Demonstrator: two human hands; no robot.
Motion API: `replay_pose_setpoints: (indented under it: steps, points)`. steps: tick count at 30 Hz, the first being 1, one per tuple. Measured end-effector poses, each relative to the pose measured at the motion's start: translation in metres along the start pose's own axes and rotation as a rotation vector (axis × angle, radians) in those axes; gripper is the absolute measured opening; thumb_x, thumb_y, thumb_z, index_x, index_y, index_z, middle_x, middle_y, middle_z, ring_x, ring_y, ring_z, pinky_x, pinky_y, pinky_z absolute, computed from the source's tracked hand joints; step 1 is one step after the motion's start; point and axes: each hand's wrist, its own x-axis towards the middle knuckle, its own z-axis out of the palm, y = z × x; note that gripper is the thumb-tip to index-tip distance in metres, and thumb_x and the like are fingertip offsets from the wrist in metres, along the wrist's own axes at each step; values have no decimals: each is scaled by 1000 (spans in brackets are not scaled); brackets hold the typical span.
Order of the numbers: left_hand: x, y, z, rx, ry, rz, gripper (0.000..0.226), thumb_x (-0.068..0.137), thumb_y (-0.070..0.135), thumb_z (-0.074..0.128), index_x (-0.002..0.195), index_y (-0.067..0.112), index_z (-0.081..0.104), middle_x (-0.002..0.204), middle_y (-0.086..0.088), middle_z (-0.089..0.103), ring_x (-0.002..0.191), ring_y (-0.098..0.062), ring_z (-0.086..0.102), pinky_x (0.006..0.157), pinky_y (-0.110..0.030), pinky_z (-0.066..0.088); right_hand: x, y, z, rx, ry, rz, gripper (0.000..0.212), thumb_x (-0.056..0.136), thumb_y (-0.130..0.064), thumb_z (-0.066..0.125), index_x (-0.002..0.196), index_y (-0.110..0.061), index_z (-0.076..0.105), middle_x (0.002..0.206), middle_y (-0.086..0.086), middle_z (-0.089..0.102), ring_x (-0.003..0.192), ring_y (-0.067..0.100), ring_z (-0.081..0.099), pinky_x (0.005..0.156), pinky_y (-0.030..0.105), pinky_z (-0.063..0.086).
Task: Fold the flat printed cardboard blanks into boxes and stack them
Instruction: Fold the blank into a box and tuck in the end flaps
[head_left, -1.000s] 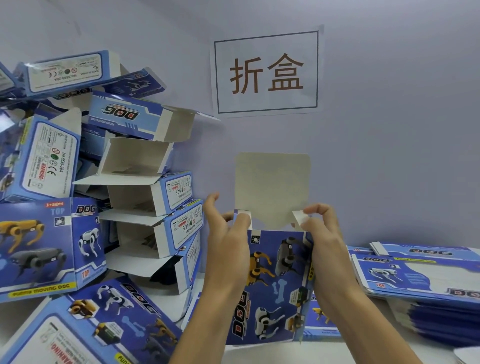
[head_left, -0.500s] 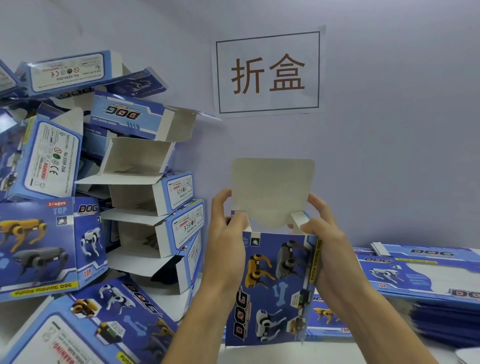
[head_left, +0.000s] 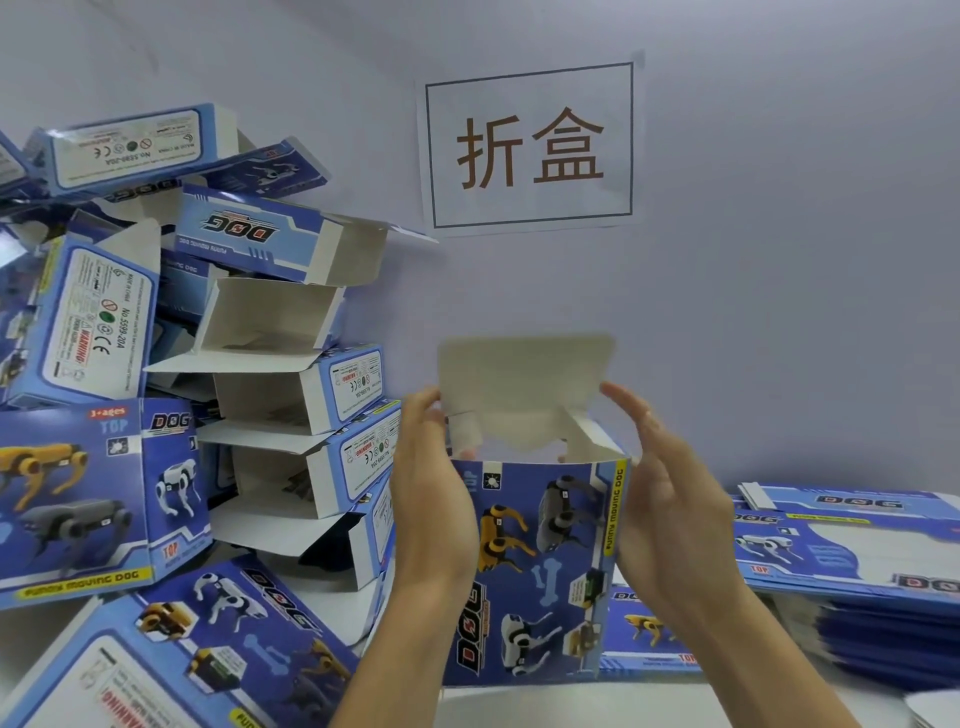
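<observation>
The box (head_left: 535, 566), a blue printed carton showing toy robot dogs, stands upright near the middle of the view, held just above a white counter (head_left: 519, 706) between a person's two hands. Its top is open: the large plain lid flap (head_left: 524, 384) stands up at the back, and two small side flaps lean inward below it. The left hand (head_left: 434, 499) presses flat against the box's left wall, its fingers (head_left: 423, 410) straight and reaching up to the lid's left edge. The right hand (head_left: 670, 509) is released and open beside the right wall, fingers extended toward the lid's right corner; whether the palm touches the card cannot be told. To the left, a leaning heap of folded boxes (head_left: 270, 364) rises against the wall, many with open ends. To the right lies a stack of flat blanks (head_left: 852, 561). A paper sign (head_left: 530, 145) with two Chinese characters hangs on the wall. The likely next step is closing the top. If the lid comes down before the side flaps are tucked in, it could jam or crease. The uneven heap could also slide if another box is set on it carelessly.
</observation>
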Motion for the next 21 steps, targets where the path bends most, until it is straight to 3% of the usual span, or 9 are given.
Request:
replay_pose_setpoints:
  steps: [1,3,5,9,13,15,16,18,21]
  points:
    - [1,1,-1,-9,23,2,28,106,34,33,108,35,61,110,-11,67,96,-23,66,80,-41,57,-1,-1,-1,15,-79,-1,47,91,-23,53,137,-27,53,117,19,67,97,37,63,86,46,52]
    - [4,2,-4,-44,64,-31,25,107,32,32,118,35,54,118,-11,64,97,-24,63,81,-40,54,-1,-2,-5,-29,-192,14,63,84,-14,55,141,-40,47,108,14,70,90,32,65,82,43,54]
    - [6,3,-8,-83,43,-86,23,106,34,34,113,34,56,119,-13,65,103,-30,66,87,-47,54,0,-3,-7,-200,-169,5,66,82,-18,63,137,-52,46,113,11,70,96,30,68,84,45,57]
    - [6,1,-10,-158,-39,-196,26,104,41,39,113,35,64,112,-13,72,92,-30,74,74,-42,60,3,-7,-10,-610,52,-118,73,64,-68,74,130,-62,44,126,3,64,106,13,69,86,29,57]
    - [5,5,-8,-89,-228,-262,39,103,45,38,128,27,62,121,-11,70,113,-37,66,102,-59,48,6,-15,-17,-551,234,-164,82,50,-87,70,123,-54,53,107,-2,74,99,11,71,92,48,54]
    - [8,5,-8,1,-281,-233,37,102,44,39,126,29,61,118,-7,71,105,-26,70,95,-48,54,8,-20,-21,-376,261,-103,87,53,-82,74,125,-38,58,112,2,74,103,24,71,95,60,51]
    - [10,7,-8,18,-308,-230,37,102,42,38,127,26,60,116,-6,71,95,-16,73,83,-36,59,9,-23,-21,-291,261,-33,87,57,-79,74,127,-31,59,118,6,71,107,31,69,96,63,49]
    - [10,13,-7,-9,-342,-270,37,102,38,36,126,20,59,108,-1,70,73,-1,72,58,-17,55,9,-24,-23,-208,225,78,81,65,-73,73,129,-24,62,122,12,70,108,35,69,89,59,55]
    - [16,13,-13,19,-317,-301,24,100,38,37,95,28,59,83,17,68,58,15,61,52,-4,46,10,-20,-28,-292,143,197,70,72,-70,68,124,-23,67,115,9,73,101,30,72,80,51,60]
